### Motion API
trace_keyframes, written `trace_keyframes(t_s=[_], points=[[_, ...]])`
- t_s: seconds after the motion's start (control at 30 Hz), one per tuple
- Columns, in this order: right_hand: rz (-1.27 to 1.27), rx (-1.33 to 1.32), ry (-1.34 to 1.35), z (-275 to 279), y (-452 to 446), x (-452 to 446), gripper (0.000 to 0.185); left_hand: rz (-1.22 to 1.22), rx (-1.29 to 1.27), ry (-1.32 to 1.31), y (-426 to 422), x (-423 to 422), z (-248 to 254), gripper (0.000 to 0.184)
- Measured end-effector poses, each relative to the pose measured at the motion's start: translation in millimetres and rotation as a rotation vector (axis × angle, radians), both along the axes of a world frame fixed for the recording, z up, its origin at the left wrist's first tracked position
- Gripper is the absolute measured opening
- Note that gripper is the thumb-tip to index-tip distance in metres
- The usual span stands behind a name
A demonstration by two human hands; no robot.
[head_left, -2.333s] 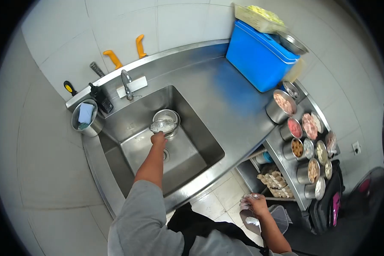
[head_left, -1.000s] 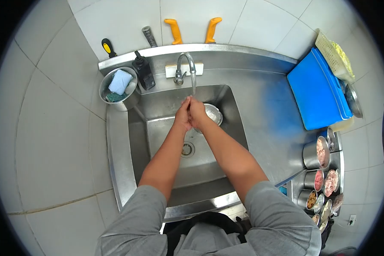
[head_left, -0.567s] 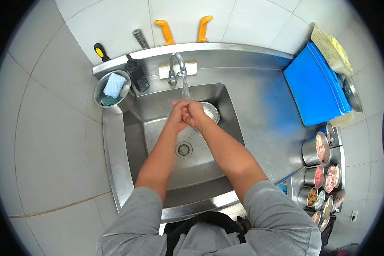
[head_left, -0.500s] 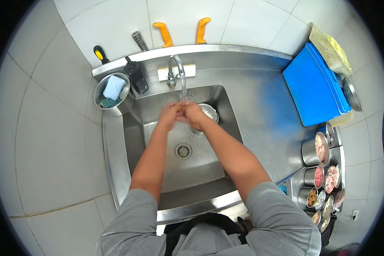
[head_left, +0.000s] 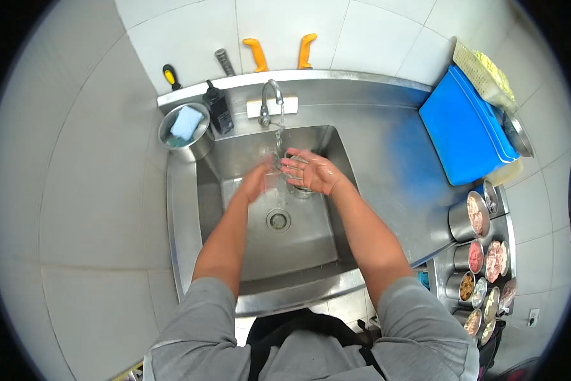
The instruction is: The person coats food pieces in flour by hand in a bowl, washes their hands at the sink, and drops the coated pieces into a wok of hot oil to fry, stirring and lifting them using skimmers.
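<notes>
Water (head_left: 279,136) runs from the curved metal faucet (head_left: 271,95) into the steel sink (head_left: 254,260). My right hand (head_left: 314,173) is open beside the stream, palm up, its wet fingers spread, with nothing in it. Left of the stream is my left hand (head_left: 255,181), smeared by motion; its fingers look stretched out and I see nothing held. The two hands are apart. A round metal container (head_left: 303,190) sits in the sink, mostly hidden behind my right hand. Below my hands lies the drain (head_left: 278,220).
A steel pot (head_left: 200,149) with a blue sponge (head_left: 186,122) stands by a black bottle (head_left: 219,111) at the sink's left corner. Several handles, including an orange one (head_left: 255,55), rise behind the backsplash. On the right are a blue box (head_left: 463,127) and several food containers (head_left: 460,222).
My hands were together under the stream and have parted. My right hand has turned palm up and spread its fingers. The view has shifted slightly, and the container is more hidden.
</notes>
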State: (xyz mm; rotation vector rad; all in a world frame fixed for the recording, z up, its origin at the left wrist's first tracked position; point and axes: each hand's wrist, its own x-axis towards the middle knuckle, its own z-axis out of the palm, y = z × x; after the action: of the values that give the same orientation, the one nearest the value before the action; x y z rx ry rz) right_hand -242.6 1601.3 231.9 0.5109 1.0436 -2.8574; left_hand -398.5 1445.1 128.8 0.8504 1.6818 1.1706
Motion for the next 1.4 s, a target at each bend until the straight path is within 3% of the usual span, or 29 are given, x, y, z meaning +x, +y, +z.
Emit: trace_keyframes(t_s=[0.03,0.07,0.13,0.17,0.23,0.27,0.3,0.33,0.4,0.47,0.57,0.7,0.77,0.8,0.87,0.93,0.97,1.03,1.17,1.2,1.3,1.33,1.4], points=[[0.004,-0.014,0.0,-17.3,-16.5,25.2,0.067,-0.214,-0.412,0.209,-30.7,27.6,-20.9,0.062],[0.459,0.651,-0.28,-28.6,-34.9,46.3,0.061,-0.568,-0.773,0.427,-61.8,55.7,-41.8,0.062],[1.319,2.048,-0.825,-64.4,-66.9,83.2,0.049,-1.085,-1.073,0.308,-108.9,84.8,-79.8,0.07],[1.311,1.973,-0.647,-125.9,-61.1,96.0,0.054,-1.038,-1.086,0.303,-139.3,96.3,-74.7,0.07],[0.591,1.379,-0.542,-102.9,-104.5,117.4,0.052,-0.132,-0.489,0.297,-193.2,119.1,-50.3,0.072],[0.635,1.419,-0.487,-98.9,-121.1,118.1,0.052,-0.057,-0.536,0.477,-214.9,141.4,-1.7,0.072],[0.714,1.77,-0.452,-97.4,-137.7,121.0,0.049,0.016,-0.598,0.642,-233.5,169.1,52.5,0.072],[0.768,2.122,-0.385,-95.1,-153.8,123.5,0.047,0.115,-0.495,0.673,-256.2,187.7,72.0,0.073],[0.167,1.798,0.004,-129.2,-153.1,114.7,0.028,0.286,-0.423,0.699,-304.4,230.7,95.5,0.074],[0.027,1.718,0.078,-84.9,-181.7,105.2,0.011,0.415,-0.172,0.705,-347.8,269.5,109.6,0.071],[-0.075,1.701,0.069,-34.3,-222.0,104.2,0.009,0.506,-0.162,0.591,-417.6,313.7,115.7,0.066],[0.056,1.557,0.135,-15.6,-295.5,129.3,0.018,0.629,-0.288,0.429,-534.7,378.7,128.3,0.059],[0.14,1.435,0.142,-25.5,-350.9,151.5,0.03,0.857,-0.172,0.316,-594.5,417.3,130.5,0.058],[0.191,1.419,0.153,-30.6,-383.7,163.5,0.036,0.977,-0.123,0.217,-629.9,432.7,107.0,0.057],[0.529,1.019,0.014,-40.7,-462.0,186.9,0.039,1.156,-0.27,0.191,-695.2,470.1,76.9,0.056],[0.749,1.212,0.263,-53.5,-533.0,203.6,0.067,1.201,-0.501,0.162,-744.5,511.5,74.2,0.057],[0.758,1.209,0.269,-54.3,-564.1,206.1,0.067,1.212,-0.609,0.118,-768.1,532.2,65.8,0.057],[1.057,1.365,0.335,-51.5,-631.7,204.3,0.086,1.272,-0.594,0.046,-807.8,572.3,57.9,0.058],[1.341,1.456,0.541,-44.1,-757.6,187.5,0.092,1.528,-0.462,-0.244,-883.7,657.7,14.0,0.064],[1.334,1.384,0.559,-37.6,-788.7,184.0,0.088,1.484,-0.645,-0.19,-904.1,683.9,-18.4,0.064],[1.199,1.214,0.657,-0.8,-853.6,177.9,0.077,1.439,-0.751,-0.326,-934.6,726.0,-33.5,0.061],[1.229,1.182,0.619,17.0,-867.6,173.7,0.071,1.5,-0.657,-0.394,-939.4,731.9,-31.9,0.058],[1.299,0.98,0.427,0.6,-883.6,148.0,0.06,1.544,-0.573,-0.463,-952.1,736.2,-34.2,0.054]])
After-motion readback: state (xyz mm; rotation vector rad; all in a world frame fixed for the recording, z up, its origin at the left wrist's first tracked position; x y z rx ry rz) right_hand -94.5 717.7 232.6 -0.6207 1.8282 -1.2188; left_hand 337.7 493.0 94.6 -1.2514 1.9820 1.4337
